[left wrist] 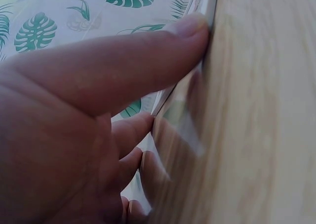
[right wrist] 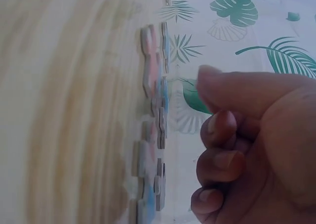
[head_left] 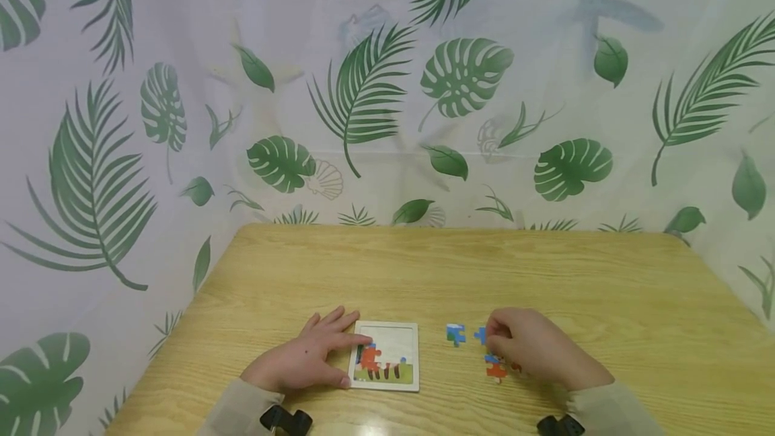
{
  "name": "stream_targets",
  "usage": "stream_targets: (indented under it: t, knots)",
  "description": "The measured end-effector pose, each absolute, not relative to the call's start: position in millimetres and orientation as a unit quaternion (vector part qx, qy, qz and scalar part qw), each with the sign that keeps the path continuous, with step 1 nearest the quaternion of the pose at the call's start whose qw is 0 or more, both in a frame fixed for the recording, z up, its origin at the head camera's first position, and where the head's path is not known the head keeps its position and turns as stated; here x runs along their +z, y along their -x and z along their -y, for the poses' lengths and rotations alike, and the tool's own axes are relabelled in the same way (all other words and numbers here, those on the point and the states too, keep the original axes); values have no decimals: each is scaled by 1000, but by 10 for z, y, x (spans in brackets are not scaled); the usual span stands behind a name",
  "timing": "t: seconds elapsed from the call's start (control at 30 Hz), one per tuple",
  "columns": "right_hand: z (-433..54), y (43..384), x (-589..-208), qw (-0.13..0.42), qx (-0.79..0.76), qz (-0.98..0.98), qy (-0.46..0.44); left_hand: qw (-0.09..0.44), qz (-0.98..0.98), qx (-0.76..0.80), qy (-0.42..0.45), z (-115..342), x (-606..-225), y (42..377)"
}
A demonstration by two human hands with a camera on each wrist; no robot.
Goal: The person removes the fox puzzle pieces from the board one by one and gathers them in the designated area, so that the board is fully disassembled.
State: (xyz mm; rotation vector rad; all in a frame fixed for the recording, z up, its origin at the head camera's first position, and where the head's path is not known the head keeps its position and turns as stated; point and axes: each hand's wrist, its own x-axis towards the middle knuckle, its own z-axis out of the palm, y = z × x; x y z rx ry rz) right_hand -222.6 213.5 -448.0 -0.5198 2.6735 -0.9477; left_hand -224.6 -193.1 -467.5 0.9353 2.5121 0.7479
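Note:
A square puzzle tray [head_left: 417,355] with a pale rim lies on the table. Inside it, striped green pieces [head_left: 402,374] fill the bottom, and a red piece [head_left: 368,359] sits at the left. My left hand [head_left: 309,357] spreads at the tray's left side, its thumb touching the lower left rim and its index finger reaching over the red piece. Curled fingers show on my right hand [head_left: 525,340], held over loose jigsaw pieces; no piece shows between them in the right wrist view. Part of a blue piece [head_left: 480,335] peeks out beside the fingertips.
Between tray and right hand lies a blue, white and green piece [head_left: 455,334]. A red and blue piece [head_left: 495,370] is nearer me, with another partly covered by the hand. The wooden table [head_left: 387,268] ends at a leaf-print cloth [head_left: 387,120].

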Motion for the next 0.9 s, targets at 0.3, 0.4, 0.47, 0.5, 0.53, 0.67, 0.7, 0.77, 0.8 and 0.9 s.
stream_targets:
  t: [0.3, 0.4, 0.47, 0.5, 0.53, 0.67, 0.7, 0.77, 0.8, 0.9]
  knots:
    - [-2009, 2214, -4414, 105, -327, -918, 197, 184, -889, 276, -316, 1924, -4682, 2238]
    - [-1954, 2206, -4381, 100, -326, -919, 195, 187, -889, 286, -304, 1924, -4681, 2234]
    - [-1920, 2204, -4359, 98, -325, -920, 194, 186, -890, 289, -299, 1924, -4677, 2235]
    - [-1904, 2206, -4354, 96, -325, -921, 195, 185, -891, 288, -299, 1924, -4673, 2235]
    - [-1885, 2206, -4349, 96, -327, -920, 193, 184, -891, 288, -299, 1923, -4670, 2235]
    - [-1784, 2214, -4346, 97, -337, -916, 197, 179, -892, 281, -306, 1919, -4667, 2232]
    - [-1749, 2217, -4342, 95, -337, -915, 202, 179, -892, 279, -307, 1918, -4668, 2233]
    - [-1675, 2224, -4335, 93, -340, -910, 218, 178, -893, 277, -308, 1916, -4671, 2235]
    - [-1633, 2230, -4335, 93, -339, -909, 224, 178, -893, 277, -308, 1916, -4672, 2236]
    - [-1501, 2244, -4329, 92, -338, -905, 241, 176, -893, 276, -309, 1917, -4677, 2238]
